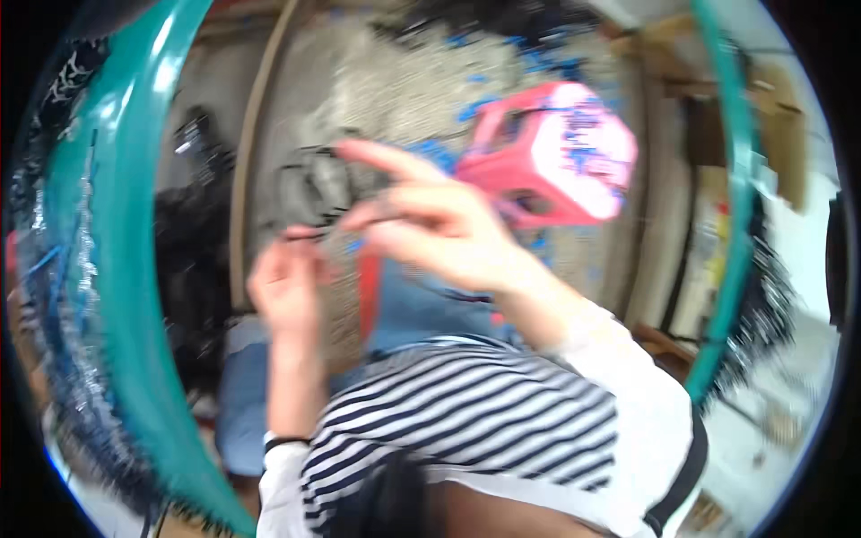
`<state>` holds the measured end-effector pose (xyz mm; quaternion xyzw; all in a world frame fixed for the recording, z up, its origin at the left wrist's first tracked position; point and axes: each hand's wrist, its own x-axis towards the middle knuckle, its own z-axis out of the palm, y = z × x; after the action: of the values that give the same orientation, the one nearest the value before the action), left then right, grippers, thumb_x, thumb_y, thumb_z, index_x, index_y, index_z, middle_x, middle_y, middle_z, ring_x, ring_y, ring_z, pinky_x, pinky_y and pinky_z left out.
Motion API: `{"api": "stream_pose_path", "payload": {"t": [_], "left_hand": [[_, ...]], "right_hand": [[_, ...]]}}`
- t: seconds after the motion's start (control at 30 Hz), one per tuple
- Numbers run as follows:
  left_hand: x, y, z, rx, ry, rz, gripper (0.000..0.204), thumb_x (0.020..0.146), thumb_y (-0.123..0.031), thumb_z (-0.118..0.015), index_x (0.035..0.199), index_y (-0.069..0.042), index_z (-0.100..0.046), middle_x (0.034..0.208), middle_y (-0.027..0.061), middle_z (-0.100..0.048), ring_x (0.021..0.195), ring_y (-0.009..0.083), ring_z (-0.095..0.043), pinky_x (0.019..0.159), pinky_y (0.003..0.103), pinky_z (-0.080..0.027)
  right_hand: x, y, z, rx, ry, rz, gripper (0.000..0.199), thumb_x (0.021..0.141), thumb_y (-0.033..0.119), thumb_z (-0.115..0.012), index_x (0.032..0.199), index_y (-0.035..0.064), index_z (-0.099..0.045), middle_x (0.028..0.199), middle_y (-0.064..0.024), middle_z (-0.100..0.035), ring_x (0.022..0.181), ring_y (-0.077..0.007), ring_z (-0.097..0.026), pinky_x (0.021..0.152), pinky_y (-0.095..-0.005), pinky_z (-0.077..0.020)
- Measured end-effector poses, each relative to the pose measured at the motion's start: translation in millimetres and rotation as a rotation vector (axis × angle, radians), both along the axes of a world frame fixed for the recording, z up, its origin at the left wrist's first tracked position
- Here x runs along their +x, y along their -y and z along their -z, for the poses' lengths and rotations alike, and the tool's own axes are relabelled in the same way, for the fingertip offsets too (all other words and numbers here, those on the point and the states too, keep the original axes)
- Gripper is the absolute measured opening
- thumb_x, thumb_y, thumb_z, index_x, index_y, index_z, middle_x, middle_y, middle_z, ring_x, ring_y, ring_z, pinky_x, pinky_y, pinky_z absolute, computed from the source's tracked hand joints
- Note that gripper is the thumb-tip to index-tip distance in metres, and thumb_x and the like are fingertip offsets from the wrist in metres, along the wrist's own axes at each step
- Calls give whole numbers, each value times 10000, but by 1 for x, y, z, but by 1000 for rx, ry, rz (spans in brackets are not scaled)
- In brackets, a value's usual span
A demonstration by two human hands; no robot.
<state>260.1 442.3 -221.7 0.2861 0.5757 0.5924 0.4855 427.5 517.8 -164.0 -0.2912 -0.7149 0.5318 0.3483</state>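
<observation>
My left hand is raised near the middle, its fingertips pinched together on what looks like a thin black looped strand. Just to the right, my right hand reaches toward the same strand. Its index finger stretches out, while thumb and middle finger close near the strand's lower end. Motion blur smears both hands, so the strand's exact kind cannot be made out. Beyond my right hand stands a pink plastic stool with blue scraps on its seat.
Broad green curved edges run along the left and right. Shiny black pieces lie beyond the left one; dark strands hang by the right one. Blue and black scraps litter the grey floor. A dark shiny heap lies left.
</observation>
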Motion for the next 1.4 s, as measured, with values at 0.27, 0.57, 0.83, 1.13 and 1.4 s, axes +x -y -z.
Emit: {"api": "stream_pose_path", "payload": {"t": [0.27, 0.57, 0.83, 1.13, 1.4], "left_hand": [[-83, 154, -68, 490, 137, -294, 216, 825, -59, -501, 1039, -31, -485, 899, 56, -561, 688, 74, -509, 580, 196, -434], [-111, 253, -145, 452, -25, -353, 131, 829, -139, -515, 879, -18, -521, 691, 37, -511, 510, 43, -404, 385, 172, -320], [-143, 261, -161, 414, 408, -128, 203, 849, -208, -493, 846, -20, -567, 598, -22, -485, 419, 24, -335, 357, 161, -239], [-190, 321, -195, 220, -260, -466, 248, 832, -251, -520, 758, -20, -573, 495, -59, -375, 417, 13, -298, 359, 163, -214], [-239, 358, -186, -143, -676, -563, 220, 835, -216, -491, 746, -36, -581, 491, -31, -424, 450, 44, -389, 423, 203, -289]], "right_hand": [[-102, 135, -106, 599, 20, -295, 207, 724, 7, -527, 914, -2, -607, 1252, -172, -364, 913, -177, -544, 685, -273, -468], [-137, 207, -129, 159, -363, -540, 193, 712, -50, -522, 886, -24, -602, 1253, -229, -335, 745, -140, -584, 620, -224, -466], [-187, 192, -114, 705, -357, -518, 163, 710, -66, -510, 861, -52, -568, 1088, -215, -457, 686, -151, -582, 589, -223, -446], [-147, 154, -130, 170, -408, -360, 124, 823, -12, -450, 905, -36, -540, 790, -72, -509, 588, -110, -498, 463, -203, -366], [-177, 129, -131, -46, -499, -331, 119, 828, 8, -454, 905, -42, -530, 821, -86, -496, 555, -115, -473, 445, -209, -352]]}}
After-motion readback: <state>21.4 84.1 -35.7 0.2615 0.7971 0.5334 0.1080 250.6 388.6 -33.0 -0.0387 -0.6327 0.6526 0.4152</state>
